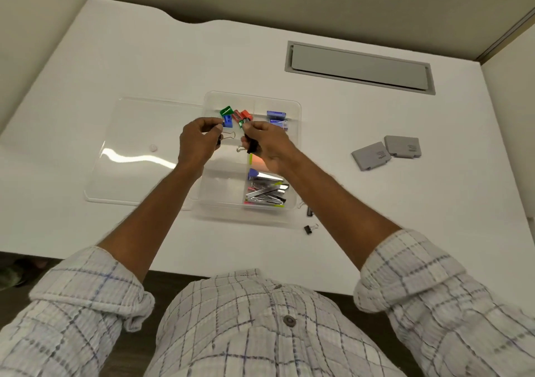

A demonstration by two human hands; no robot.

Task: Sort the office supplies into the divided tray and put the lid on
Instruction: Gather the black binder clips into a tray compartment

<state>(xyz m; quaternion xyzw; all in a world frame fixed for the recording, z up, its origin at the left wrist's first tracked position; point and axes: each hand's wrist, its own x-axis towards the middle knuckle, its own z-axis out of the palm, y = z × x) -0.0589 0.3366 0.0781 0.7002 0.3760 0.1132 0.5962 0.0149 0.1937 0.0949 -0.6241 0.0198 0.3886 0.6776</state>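
The clear divided tray [292,156] sits mid-table. Its far-left compartment holds green, blue and red sharpeners [231,115], the far-right one blue staple boxes [276,117], the near-right one several staplers [266,191]. Both hands hover over the tray's middle. My left hand [197,142] pinches a black binder clip [223,138] by its wire handle. My right hand [266,148] is closed on another black binder clip [251,146]. The clear lid [139,150] lies flat to the tray's left, partly under it.
Two more black binder clips [310,228] lie on the white table just off the tray's near-right corner. Two grey flat pads [386,152] rest to the right. A grey cable hatch [359,68] is set into the table at the back right.
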